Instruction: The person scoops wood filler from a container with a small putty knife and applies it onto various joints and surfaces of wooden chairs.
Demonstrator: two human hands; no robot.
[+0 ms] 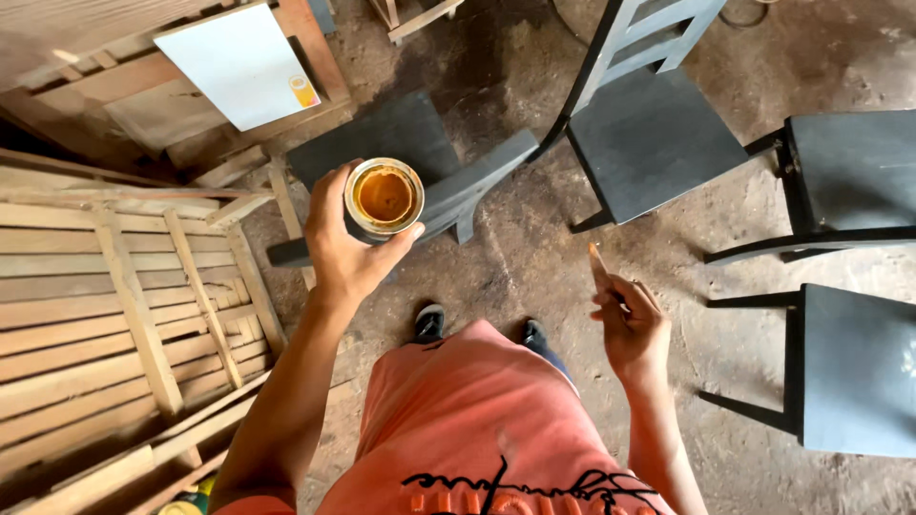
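Here, in the head view, the left hand (345,250) is wrapped around a small open tin (384,198), fingers curled about its side and thumb on the near edge, holding it upright at chest height above the dirt floor (520,272). The tin shows an orange-brown liquid inside, with the same colour smeared around its rim. The right hand (632,324) is closed on a thin wooden stick (599,266), pinched between thumb and fingers with its tip pointing up and away; stick and tin are well apart.

Just beyond the tin lies a dark-painted chair (420,157) tipped on its side. Farther right stands an upright dark chair (649,138), with two more dark chair seats (854,367) at the right edge. To the left are slatted wooden frames (124,315), and at the far left a white board (240,62) rests on timber. The person's shoes (429,322) show near the bottom, below the tin.

For working the stick in the tin well, I judge that the tin should stay level and firmly gripped, and the stick should go in straight down at the centre, so nothing slops over the already wet rim
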